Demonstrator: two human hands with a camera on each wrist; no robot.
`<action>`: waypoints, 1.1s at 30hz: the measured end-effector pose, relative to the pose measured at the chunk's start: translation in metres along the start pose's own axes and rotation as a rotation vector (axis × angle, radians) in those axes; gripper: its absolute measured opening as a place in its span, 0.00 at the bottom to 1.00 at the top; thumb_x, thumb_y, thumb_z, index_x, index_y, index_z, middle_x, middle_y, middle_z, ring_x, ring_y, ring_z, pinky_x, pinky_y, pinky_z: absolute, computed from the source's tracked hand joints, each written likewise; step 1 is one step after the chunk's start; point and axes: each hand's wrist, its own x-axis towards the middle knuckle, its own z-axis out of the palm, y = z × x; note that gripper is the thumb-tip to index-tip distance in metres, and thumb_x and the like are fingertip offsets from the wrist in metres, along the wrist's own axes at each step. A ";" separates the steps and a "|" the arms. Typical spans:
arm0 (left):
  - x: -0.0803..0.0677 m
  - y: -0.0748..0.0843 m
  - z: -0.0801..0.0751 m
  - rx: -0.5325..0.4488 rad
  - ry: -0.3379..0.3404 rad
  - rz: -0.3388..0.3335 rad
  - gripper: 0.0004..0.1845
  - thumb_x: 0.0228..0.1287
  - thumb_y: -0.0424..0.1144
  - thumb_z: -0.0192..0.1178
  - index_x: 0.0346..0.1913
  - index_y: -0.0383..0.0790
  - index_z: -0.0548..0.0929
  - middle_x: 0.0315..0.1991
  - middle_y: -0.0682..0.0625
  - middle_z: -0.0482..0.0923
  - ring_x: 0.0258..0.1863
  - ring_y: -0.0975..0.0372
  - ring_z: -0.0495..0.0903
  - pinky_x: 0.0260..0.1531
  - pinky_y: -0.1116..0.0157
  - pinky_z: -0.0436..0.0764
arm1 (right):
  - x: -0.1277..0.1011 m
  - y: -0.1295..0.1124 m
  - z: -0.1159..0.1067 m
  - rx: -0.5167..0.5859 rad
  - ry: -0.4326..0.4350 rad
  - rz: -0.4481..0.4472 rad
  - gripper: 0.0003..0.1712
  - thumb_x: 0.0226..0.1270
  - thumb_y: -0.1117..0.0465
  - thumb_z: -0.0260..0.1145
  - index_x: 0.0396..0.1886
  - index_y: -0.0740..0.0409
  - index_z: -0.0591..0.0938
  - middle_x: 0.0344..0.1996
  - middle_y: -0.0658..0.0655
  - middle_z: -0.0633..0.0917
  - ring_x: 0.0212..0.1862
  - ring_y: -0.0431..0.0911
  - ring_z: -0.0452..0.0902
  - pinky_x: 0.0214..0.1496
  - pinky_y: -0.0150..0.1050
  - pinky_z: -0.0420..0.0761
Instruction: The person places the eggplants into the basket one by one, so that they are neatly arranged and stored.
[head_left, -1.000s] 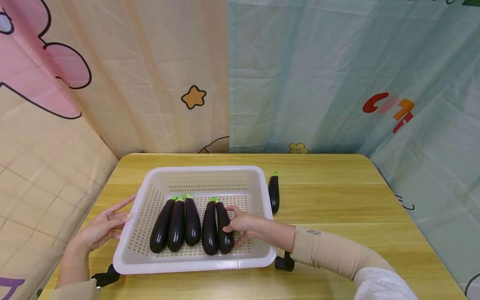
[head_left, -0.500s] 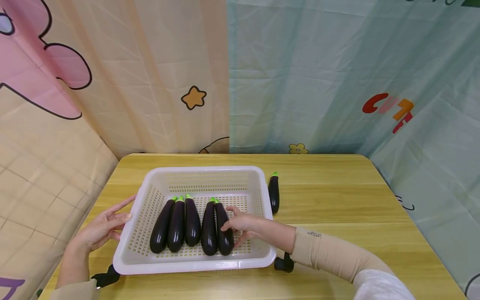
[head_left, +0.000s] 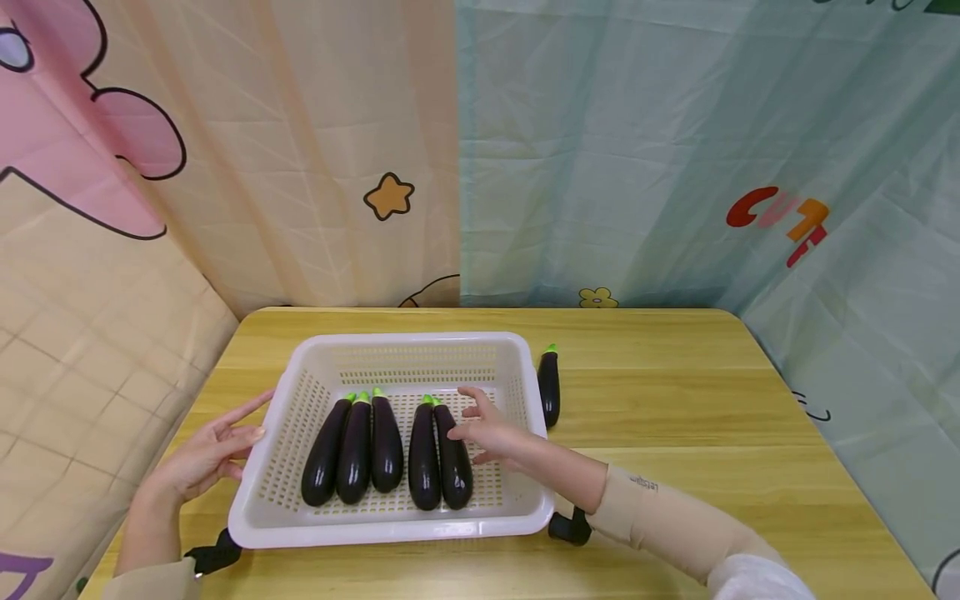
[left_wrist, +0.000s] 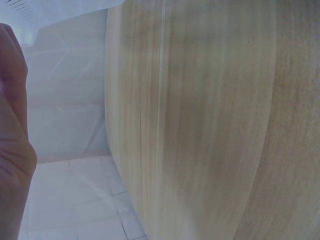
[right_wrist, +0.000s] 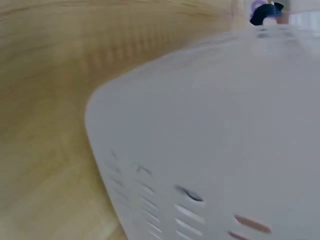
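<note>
A white plastic basket (head_left: 390, 533) with slotted walls holds several dark purple eggplants lying side by side, green stems toward the far side. Three are grouped at the left, including one eggplant (head_left: 322, 462); the other two lie side by side at centre right. My left hand (head_left: 206, 458) rests at the basket's left rim, thumb on the edge and fingers spread along the outside. My right hand (head_left: 491, 432) hovers inside the basket over the rightmost eggplant (head_left: 456, 475), fingers spread and holding nothing. In the right wrist view the basket's wall (right_wrist: 200, 125) hides that hand.
One more eggplant (head_left: 550, 387) lies on the wooden table (head_left: 660, 400), just outside the basket's right side. Printed curtains (head_left: 600, 150) hang behind the table and along both sides.
My right hand has let go of the rightmost eggplant and risen slightly away, fingers spreading. The two right-hand eggplants have shifted slightly rightward. My left hand stays at the rim.
</note>
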 end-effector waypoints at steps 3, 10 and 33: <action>0.000 0.000 0.000 -0.004 -0.003 0.006 0.31 0.71 0.25 0.33 0.67 0.62 0.61 0.50 0.47 0.79 0.44 0.54 0.81 0.34 0.54 0.81 | -0.002 -0.008 -0.008 0.056 -0.010 -0.063 0.40 0.59 0.68 0.60 0.69 0.51 0.54 0.61 0.67 0.60 0.55 0.59 0.69 0.50 0.60 0.74; 0.000 0.001 -0.001 0.019 0.005 0.007 0.31 0.71 0.25 0.33 0.67 0.63 0.61 0.50 0.47 0.79 0.43 0.54 0.81 0.34 0.53 0.81 | -0.010 -0.034 -0.041 0.185 0.044 -0.271 0.37 0.65 0.66 0.57 0.70 0.52 0.51 0.64 0.67 0.59 0.58 0.59 0.67 0.56 0.55 0.72; 0.000 0.000 0.000 0.017 0.005 -0.019 0.31 0.72 0.26 0.33 0.67 0.64 0.61 0.50 0.48 0.79 0.44 0.55 0.81 0.35 0.56 0.81 | 0.016 0.014 -0.130 0.410 0.473 -0.255 0.37 0.66 0.67 0.54 0.70 0.52 0.48 0.63 0.66 0.55 0.60 0.54 0.60 0.61 0.56 0.66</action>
